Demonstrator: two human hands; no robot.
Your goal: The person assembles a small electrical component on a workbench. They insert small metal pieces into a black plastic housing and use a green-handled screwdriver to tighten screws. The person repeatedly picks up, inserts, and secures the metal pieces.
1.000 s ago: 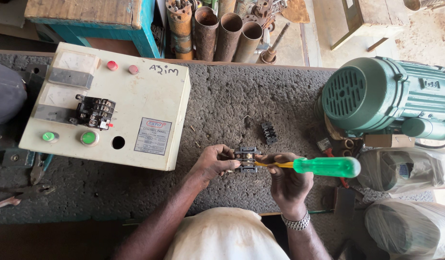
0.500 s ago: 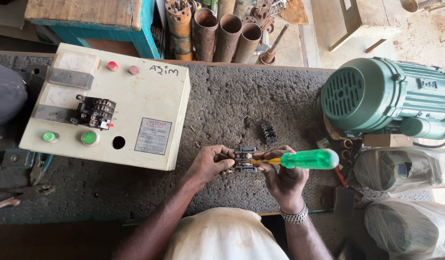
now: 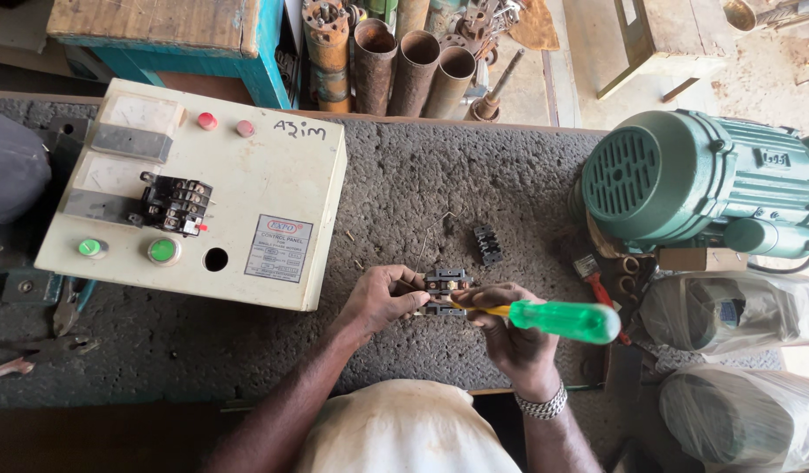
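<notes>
Left hand (image 3: 382, 300) steadying small contactor (image 3: 447, 290) — right hand (image 3: 509, 337) gripping green screwdriver (image 3: 558, 320)

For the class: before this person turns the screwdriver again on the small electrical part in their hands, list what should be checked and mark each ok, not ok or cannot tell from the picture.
1. Part held steady: left hand has its grip on the small black electrical part, above the bench. Ok.
2. Tool in hand: right hand grips the green-handled screwdriver. Ok.
3. Tip seated in a screw head: hidden by fingers and too small. Cannot tell.
4. Fingers out of the tip's path: left fingertips lie close to it. Cannot tell.
5. Loose black piece on the bench lies apart from the hands. Ok.
6. Green motor rests apart from the hands, on the right. Ok.
</notes>
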